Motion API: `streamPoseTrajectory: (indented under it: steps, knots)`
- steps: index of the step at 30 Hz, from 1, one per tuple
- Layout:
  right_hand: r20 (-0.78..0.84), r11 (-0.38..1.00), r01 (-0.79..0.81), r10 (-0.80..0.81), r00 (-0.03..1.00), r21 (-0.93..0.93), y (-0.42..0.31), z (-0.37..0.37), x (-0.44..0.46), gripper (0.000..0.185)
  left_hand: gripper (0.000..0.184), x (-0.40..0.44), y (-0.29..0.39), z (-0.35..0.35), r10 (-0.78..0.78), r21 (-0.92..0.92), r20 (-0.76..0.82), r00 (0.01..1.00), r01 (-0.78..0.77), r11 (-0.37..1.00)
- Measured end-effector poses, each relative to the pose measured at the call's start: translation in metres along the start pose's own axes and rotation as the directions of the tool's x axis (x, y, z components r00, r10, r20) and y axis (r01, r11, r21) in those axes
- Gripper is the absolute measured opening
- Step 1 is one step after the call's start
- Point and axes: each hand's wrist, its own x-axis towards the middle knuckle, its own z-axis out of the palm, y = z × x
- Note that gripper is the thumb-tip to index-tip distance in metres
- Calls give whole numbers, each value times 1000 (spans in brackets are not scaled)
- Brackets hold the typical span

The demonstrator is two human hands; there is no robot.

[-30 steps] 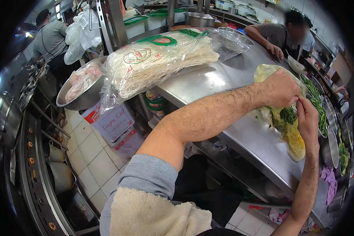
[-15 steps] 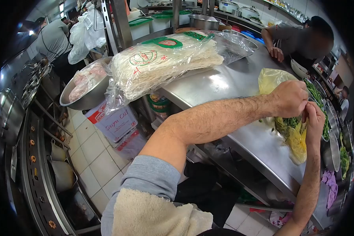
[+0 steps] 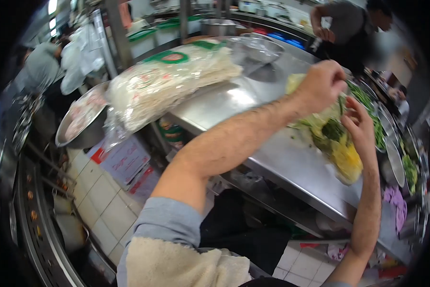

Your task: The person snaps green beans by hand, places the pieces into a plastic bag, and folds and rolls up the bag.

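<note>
Over the steel table (image 3: 210, 110) my left hand (image 3: 322, 85) is closed in a pinch, slightly blurred. A thin green stalk (image 3: 341, 104) shows between it and my right hand (image 3: 360, 122). Curled fingers of my right hand meet the stalk just below, with a small gap between thumb and forefinger. Under both hands lies a yellowish plastic bag (image 3: 346, 165), opened out, with dark leafy greens (image 3: 333, 129) in it. Small green bits are scattered on the steel beside the bag. My left forearm crosses above the table and covers part of it.
A big clear package of dried noodles (image 3: 176, 79) lies at the table's left end. Beside it are a metal bowl (image 3: 100, 126) and a soy oil carton (image 3: 126, 160). Bowls with green vegetables (image 3: 368, 107) line the right. Across the table stands a person (image 3: 341, 28).
My hands have come slightly apart, my left rising, and the green stalk now shows between them. The person across has straightened up. The camera view has shifted.
</note>
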Motion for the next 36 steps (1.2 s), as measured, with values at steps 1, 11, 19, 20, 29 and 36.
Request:
streamPoseTrajectory:
  steps: [1, 11, 19, 20, 29, 36]
  knots:
    - [10, 1000, 10, -10, 1000, 25, -4, 1, 0, 43, 16, 1, 2, -3, -38, -11, 37, 999, 39, 999]
    - [-306, 947, -54, -48, 951, -317, -21, -21, 2, 27, 19, 2, 14, -12, -253, -20, 322, 912, 274, 962]
    - [-310, 463, -279, 11, 951, -841, 40, -79, -1, 22, 21, -8, -2, -10, -436, 573, 671, 600, -47, 818]
    - [-314, 461, -284, 12, 949, -840, 40, -80, -1, 22, 21, -5, -2, -15, -432, 571, 674, 599, -51, 819]
    - [-69, 859, 235, -298, 952, -455, -15, -18, -2, 15, 19, -9, -20, -21, -581, 650, 734, 352, -115, 751]
    - [293, 805, 220, -60, 954, -551, -16, 21, -18, 17, 28, -8, -27, -22, -600, 672, 712, 365, -104, 734]
